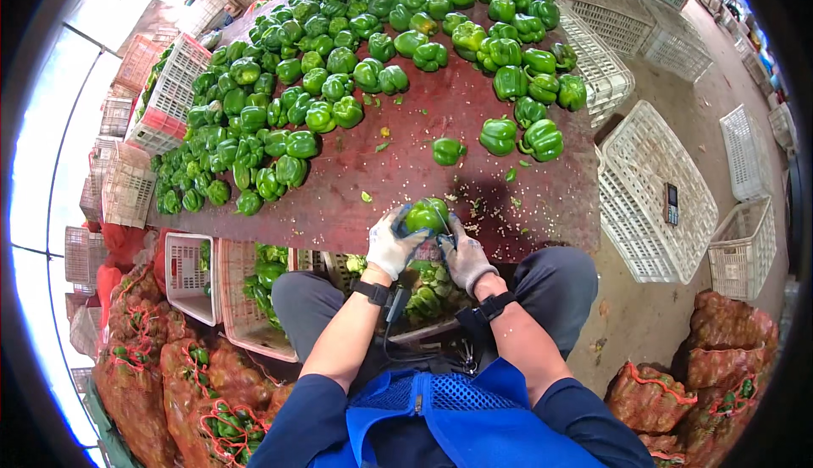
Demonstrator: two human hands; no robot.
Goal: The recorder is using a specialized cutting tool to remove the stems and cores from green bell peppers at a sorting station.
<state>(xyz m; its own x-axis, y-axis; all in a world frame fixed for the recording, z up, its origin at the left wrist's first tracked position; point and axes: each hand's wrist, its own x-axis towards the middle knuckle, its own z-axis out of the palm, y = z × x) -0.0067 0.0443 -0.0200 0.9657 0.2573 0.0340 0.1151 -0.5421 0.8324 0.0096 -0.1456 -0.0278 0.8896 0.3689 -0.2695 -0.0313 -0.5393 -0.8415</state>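
A green bell pepper [428,214] is held just past the table's near edge, between my two gloved hands. My left hand [395,243], in a white glove with dark blue fingertips, is closed around its left side. On the pepper's right side rests my right hand [464,254], in a greyish glove, its fingers curled against it. A thin straight line shows by the right fingers; I cannot tell whether it is a blade. Beyond my hands, a loose bell pepper [448,151] lies alone on the red table [406,142].
A large pile of bell peppers [322,53] covers the table's far and left parts. Below my hands and between my knees, a crate holds peppers [428,286]. A white crate [656,188] with a phone [671,204] on it stands right. Filled mesh sacks [140,366] flank me.
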